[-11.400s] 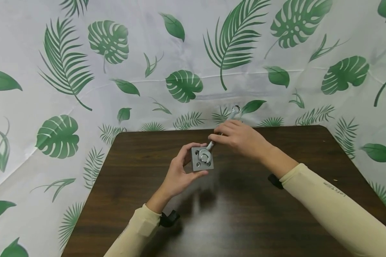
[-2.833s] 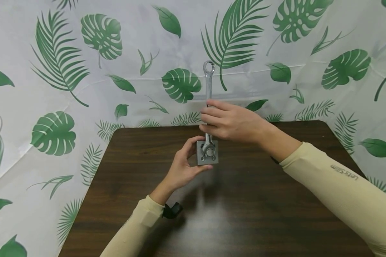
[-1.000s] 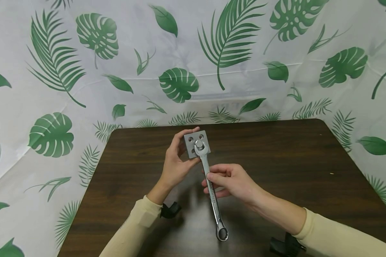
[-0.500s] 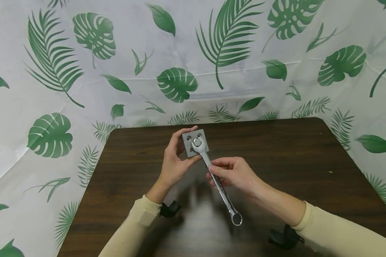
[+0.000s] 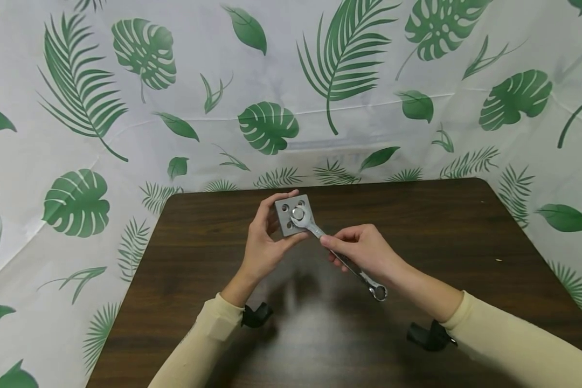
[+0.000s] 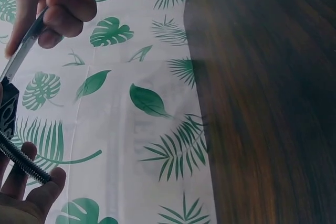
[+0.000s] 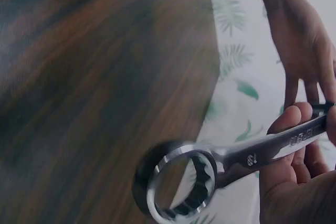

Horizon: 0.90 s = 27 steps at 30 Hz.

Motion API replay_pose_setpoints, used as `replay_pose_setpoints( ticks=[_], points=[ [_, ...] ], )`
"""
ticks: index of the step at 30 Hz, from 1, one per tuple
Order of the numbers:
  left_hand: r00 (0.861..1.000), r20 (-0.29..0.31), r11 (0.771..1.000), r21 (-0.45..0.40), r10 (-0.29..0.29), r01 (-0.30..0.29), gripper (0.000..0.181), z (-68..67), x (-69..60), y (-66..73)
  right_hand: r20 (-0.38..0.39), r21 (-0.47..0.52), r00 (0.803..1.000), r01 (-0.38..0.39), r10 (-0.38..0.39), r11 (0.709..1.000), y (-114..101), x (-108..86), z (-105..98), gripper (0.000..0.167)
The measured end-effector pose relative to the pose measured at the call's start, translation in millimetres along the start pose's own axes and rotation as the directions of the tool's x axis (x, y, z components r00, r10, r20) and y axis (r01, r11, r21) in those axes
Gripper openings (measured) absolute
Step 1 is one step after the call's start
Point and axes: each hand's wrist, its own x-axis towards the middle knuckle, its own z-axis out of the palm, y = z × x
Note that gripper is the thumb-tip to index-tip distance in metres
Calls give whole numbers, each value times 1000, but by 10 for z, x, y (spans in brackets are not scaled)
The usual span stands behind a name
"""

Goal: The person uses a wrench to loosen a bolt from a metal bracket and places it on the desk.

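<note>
My left hand (image 5: pixel 261 250) grips a small grey square metal block (image 5: pixel 282 220) by its edges, thumb below and fingers above, off the table. Holes show near the block's corners, and a hex bolt head (image 5: pixel 298 214) sits in its middle. The bolt's long threaded shank (image 6: pixel 26 163) sticks out behind, near the left fingertips in the left wrist view. A chrome combination wrench (image 5: pixel 366 279) has its open end around the bolt head. My right hand (image 5: pixel 366 249) pinches the wrench's shaft between thumb and fingers. The ring end (image 7: pixel 210 174) points toward the lower right.
Beneath the hands is a dark wood-grain table (image 5: pixel 441 231) with rounded back corners. A white sheet with green leaf prints (image 5: pixel 203 151) hangs behind and at the sides. A tiny pale scrap (image 5: pixel 499 260) lies on the table at right. Black straps (image 5: pixel 431 337) sit at the wrists.
The wrench pointed away from me 2.8 seconds ago and toward me one second ago. Since then my right hand has swung its ring end rightward and up. The block has stayed nearly still.
</note>
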Motion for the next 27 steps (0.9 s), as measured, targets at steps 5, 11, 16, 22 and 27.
replay_pose_setpoints(
  ticks=[5, 11, 16, 22, 27],
  points=[
    [1000, -3, 1000, 8, -7, 7, 73, -5, -21, -11, -26, -202, 998, 43, -49, 979, 19, 60, -67, 47],
    [1000, -3, 1000, -1, -11, 11, 74, -3, -25, -14, -97, -422, 976, 139, -197, 896, 15, 127, -160, 42],
    [1000, -5, 1000, -21, -20, 20, 75, -15, -34, -19, -55, -469, 943, 266, -328, 842, 4, 141, -224, 22],
    [999, -20, 999, -28, -31, 31, 75, -50, -39, -17, 9, -523, 873, 420, -488, 742, -35, 138, -271, 18],
    [1000, -8, 999, -24, -23, 23, 76, -65, -33, -10, 73, -654, 761, 525, -645, 545, -54, 171, -342, 30]
  ],
)
